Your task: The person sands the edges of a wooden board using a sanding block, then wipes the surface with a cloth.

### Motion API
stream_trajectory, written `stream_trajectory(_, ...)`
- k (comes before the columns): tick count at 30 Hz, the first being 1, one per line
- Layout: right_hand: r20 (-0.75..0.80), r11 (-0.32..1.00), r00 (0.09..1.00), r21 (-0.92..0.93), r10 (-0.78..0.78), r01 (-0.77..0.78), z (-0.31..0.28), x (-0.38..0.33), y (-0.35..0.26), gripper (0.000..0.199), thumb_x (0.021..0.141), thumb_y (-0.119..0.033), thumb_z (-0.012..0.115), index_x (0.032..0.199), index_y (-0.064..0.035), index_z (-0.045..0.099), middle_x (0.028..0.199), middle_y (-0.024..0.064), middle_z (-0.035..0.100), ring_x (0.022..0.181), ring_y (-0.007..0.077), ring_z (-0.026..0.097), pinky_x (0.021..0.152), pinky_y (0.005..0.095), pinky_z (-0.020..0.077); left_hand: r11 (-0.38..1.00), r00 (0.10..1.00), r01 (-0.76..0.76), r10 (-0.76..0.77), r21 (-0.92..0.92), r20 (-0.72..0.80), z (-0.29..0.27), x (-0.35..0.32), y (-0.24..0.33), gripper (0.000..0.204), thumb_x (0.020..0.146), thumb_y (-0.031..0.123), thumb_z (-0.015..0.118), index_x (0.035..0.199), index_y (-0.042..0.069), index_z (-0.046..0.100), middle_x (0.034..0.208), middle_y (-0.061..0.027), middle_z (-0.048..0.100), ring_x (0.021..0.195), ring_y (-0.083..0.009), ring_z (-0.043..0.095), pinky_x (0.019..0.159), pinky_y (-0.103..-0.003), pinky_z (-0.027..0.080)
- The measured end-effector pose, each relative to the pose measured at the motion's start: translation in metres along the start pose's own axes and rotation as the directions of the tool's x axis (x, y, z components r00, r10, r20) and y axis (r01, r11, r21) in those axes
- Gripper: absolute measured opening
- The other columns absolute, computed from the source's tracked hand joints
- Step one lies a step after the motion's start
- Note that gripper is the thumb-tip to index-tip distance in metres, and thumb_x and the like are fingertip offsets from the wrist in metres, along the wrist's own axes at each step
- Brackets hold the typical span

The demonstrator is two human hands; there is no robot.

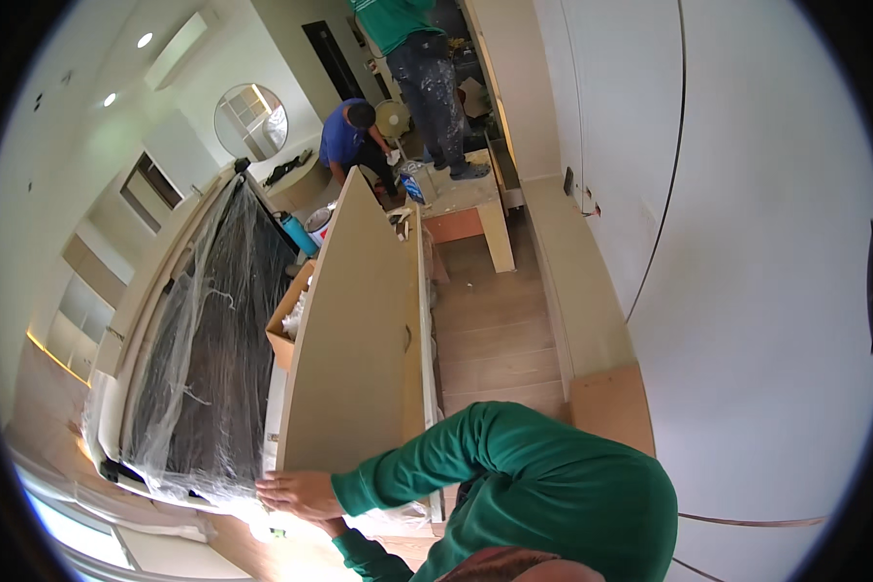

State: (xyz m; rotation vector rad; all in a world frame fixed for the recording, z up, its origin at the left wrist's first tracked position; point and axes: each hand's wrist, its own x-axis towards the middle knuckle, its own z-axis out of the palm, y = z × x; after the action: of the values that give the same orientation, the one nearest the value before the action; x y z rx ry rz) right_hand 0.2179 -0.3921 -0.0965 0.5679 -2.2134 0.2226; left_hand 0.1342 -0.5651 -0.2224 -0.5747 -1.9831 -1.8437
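Note:
A long beige wooden panel (pixel 344 339) stands tilted on its edge, running away from me. My right hand (pixel 301 493) lies across its near end, fingers stretched out side by side past the corner. Beneath it, my left hand (pixel 336 527) shows only as a small strip above its green cuff; its fingers are hidden. Both my arms wear green sleeves. A dark oblong cutout or handle (pixel 407 338) shows near the panel's right edge. To the left, clear plastic sheeting (pixel 199 339) covers a large dark piece.
A cardboard box (pixel 283 325), a teal bottle (pixel 299 235) and a paint bucket (pixel 318 223) sit behind the panel. One person (pixel 427 87) stands on a wooden platform (pixel 466 199); another person (pixel 349 141) bends beside it. A low ledge (pixel 577 281) and white wall panels (pixel 757 262) line the right.

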Motion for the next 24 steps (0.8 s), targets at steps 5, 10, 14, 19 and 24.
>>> stream_trajectory(5, -0.119, 1.000, 0.993, 0.014, 0.020, -0.018, 0.008, -0.008, 0.039, 0.041, 0.109, -0.020, 0.051, 0.139, 0.0044, 0.063, 0.157, 0.0290, 0.055, 0.152, 0.0424, 0.048, 0.130, 0.0569, 0.0355, 0.988, 0.993, 0.117, -0.118, 0.099, 0.004, -0.006, -0.003, 0.056, 0.046, 0.103, 0.028, 0.080, 0.129, -0.007, 0.067, 0.124, -0.0160, 0.073, 0.109, -0.0287, 0.070, 0.095, -0.043, 0.059)
stream_trajectory(10, -0.301, 0.934, 0.911, -0.129, 0.282, -0.332, -0.014, -0.030, 0.204, 0.027, 0.101, -0.012, 0.056, 0.118, 0.0050, 0.069, 0.138, 0.0285, 0.064, 0.133, 0.0439, 0.060, 0.123, 0.0578, 0.0429, 0.985, 0.947, 0.134, -0.096, -0.106, 0.306, 0.027, 0.016, 0.101, 0.036, 0.104, 0.024, 0.079, 0.125, -0.005, 0.072, 0.131, -0.0160, 0.071, 0.115, -0.0253, 0.068, 0.097, -0.042, 0.059)
stream_trajectory(14, -0.066, 0.966, 0.997, 0.254, -0.038, 0.054, 0.000, 0.017, 0.023, 0.022, 0.095, -0.018, 0.064, 0.104, 0.0005, 0.071, 0.111, 0.0206, 0.067, 0.113, 0.0362, 0.064, 0.107, 0.0510, 0.0517, 0.976, 0.968, 0.161, -0.186, 0.146, 0.171, -0.003, 0.004, 0.109, 0.042, 0.106, 0.028, 0.076, 0.132, -0.005, 0.072, 0.139, -0.0159, 0.070, 0.125, -0.0261, 0.066, 0.109, -0.043, 0.054)
stream_trajectory(19, 0.020, 0.776, 1.000, 0.631, -0.007, -0.007, -0.085, -0.002, 0.004, 0.020, 0.098, -0.014, 0.065, 0.111, -0.0019, 0.075, 0.114, 0.0170, 0.068, 0.112, 0.0342, 0.066, 0.103, 0.0465, 0.0530, 0.967, 0.963, 0.167, -0.202, 0.191, 0.179, 0.054, 0.007, 0.148, 0.044, 0.107, 0.029, 0.074, 0.134, -0.005, 0.072, 0.141, -0.0159, 0.069, 0.128, -0.0262, 0.065, 0.111, -0.043, 0.052)
stream_trajectory(24, -0.079, 0.691, 0.991, 0.722, 0.109, -0.018, -0.116, -0.031, 0.035, 0.019, 0.099, -0.015, 0.064, 0.109, -0.0029, 0.076, 0.114, 0.0160, 0.069, 0.111, 0.0343, 0.067, 0.101, 0.0462, 0.0536, 0.957, 0.959, 0.173, -0.217, 0.232, 0.181, 0.097, 0.002, 0.173, 0.046, 0.108, 0.030, 0.073, 0.136, -0.005, 0.071, 0.143, -0.0159, 0.068, 0.130, -0.0262, 0.064, 0.114, -0.043, 0.050)
